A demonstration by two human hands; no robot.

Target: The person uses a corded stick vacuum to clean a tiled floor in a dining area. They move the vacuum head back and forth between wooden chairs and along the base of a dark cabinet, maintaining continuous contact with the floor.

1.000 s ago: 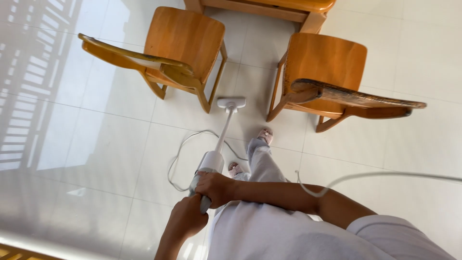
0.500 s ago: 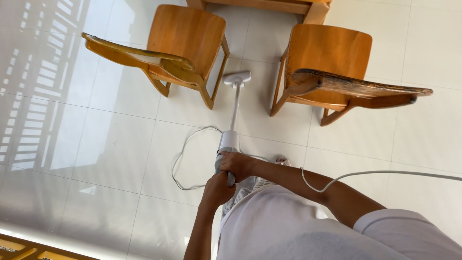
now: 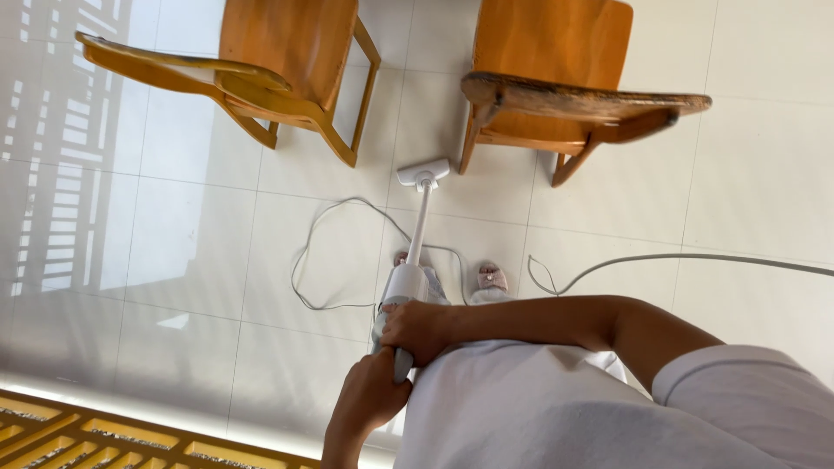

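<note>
- Both hands are on the white stick vacuum point(image 3: 407, 282), which slants from the person's waist down to the pale tiled floor point(image 3: 174, 252).
- The right hand point(image 3: 419, 331) is wrapped tight around the grip, fingers curled fully over it, the forearm reaching in from the right across the white shirt point(image 3: 521, 408).
- The left hand point(image 3: 369, 395) sits just below it at the very end of the handle, closed around that end, touching the right hand.
- The fat white motor body sits right above the upper hand, and a slim white tube runs on from it.
- Out at the far end, the flat white floor head point(image 3: 423, 172) is down on the tiles, in the gap between two wooden chairs.
- The left chair point(image 3: 287, 52) and the right chair point(image 3: 556, 61) both have curved orange-brown seats and backs; the head lies just short of the right chair's front leg.
- A thin white power cord point(image 3: 326, 260) loops on the floor left of the tube, and another stretch runs away towards the right edge.
- Two feet in light slippers point(image 3: 492, 278) stand either side of the vacuum body, one partly hidden behind it.
- Striped window light falls on the tiles at far left; a yellow lattice point(image 3: 104, 434) shows along the bottom edge.
</note>
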